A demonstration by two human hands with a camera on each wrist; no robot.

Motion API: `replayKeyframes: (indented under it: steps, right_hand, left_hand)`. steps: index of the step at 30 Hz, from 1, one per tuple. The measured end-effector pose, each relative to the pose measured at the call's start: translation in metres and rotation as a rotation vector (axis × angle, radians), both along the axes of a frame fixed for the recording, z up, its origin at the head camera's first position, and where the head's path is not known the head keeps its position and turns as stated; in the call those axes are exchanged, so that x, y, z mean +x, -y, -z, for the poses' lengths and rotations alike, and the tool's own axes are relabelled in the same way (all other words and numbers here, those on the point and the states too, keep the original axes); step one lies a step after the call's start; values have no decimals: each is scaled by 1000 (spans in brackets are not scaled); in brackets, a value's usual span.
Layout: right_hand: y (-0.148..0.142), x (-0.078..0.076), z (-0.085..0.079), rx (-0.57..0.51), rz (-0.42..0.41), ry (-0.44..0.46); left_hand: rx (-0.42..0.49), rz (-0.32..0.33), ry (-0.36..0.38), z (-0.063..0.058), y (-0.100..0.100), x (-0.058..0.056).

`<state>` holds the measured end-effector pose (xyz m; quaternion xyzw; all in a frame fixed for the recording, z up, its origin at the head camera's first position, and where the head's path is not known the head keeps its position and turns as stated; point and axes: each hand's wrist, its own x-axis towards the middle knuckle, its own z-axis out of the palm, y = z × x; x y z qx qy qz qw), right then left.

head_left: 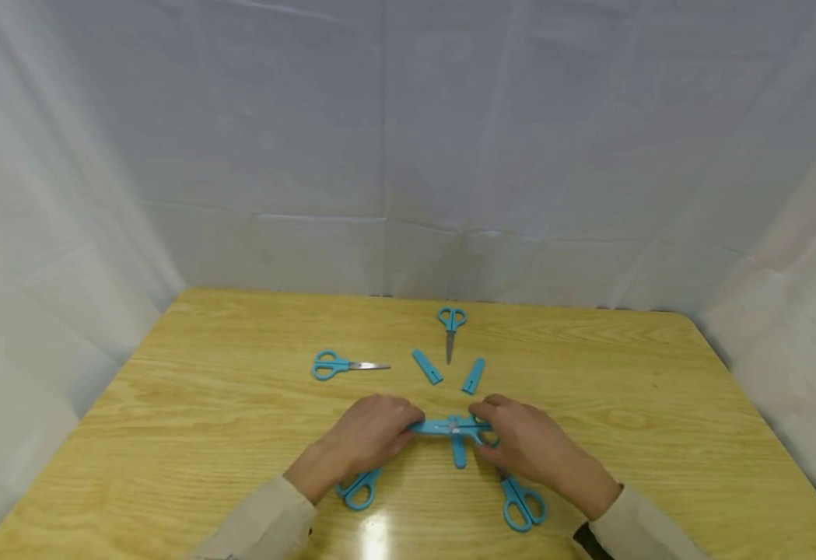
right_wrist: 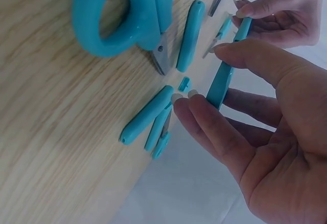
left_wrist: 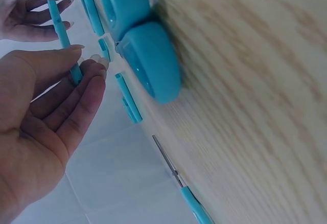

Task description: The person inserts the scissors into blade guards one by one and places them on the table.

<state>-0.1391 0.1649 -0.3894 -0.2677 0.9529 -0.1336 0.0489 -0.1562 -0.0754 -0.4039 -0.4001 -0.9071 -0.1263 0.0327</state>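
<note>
Both hands hold one pair of blue-handled scissors (head_left: 483, 435) level above the table, its blades inside a blue blade cover (head_left: 436, 427). The left hand (head_left: 379, 426) pinches the cover's far end between thumb and fingers. At the other end, the right hand (head_left: 530, 439) grips the handle loops, partly hiding them. In the right wrist view the held scissors (right_wrist: 220, 83) appear edge-on between thumb and fingers. A loose blue cover (head_left: 459, 453) lies on the table beneath the held pair.
On the wooden table (head_left: 204, 404) lie uncovered scissors (head_left: 330, 365) at left and another pair (head_left: 452, 320) at the back. Two loose covers, a left one (head_left: 427, 366) and a right one (head_left: 474, 376), lie between. Near the wrists are more scissors (head_left: 361, 491) and a further pair (head_left: 522, 504).
</note>
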Motion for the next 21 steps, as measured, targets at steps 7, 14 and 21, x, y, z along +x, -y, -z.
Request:
replayKeyframes:
  steps: [7,14,21]
  right_hand:
    - [2,0,1,2,-4,1]
    - [3,0,2,11,-2,0]
    - [3,0,2,10,-2,10]
  left_hand:
    - [10,-5,4,1,-1,1]
    - [3,-7,4,2,-2,0]
    - [3,-9,15,2,-4,0]
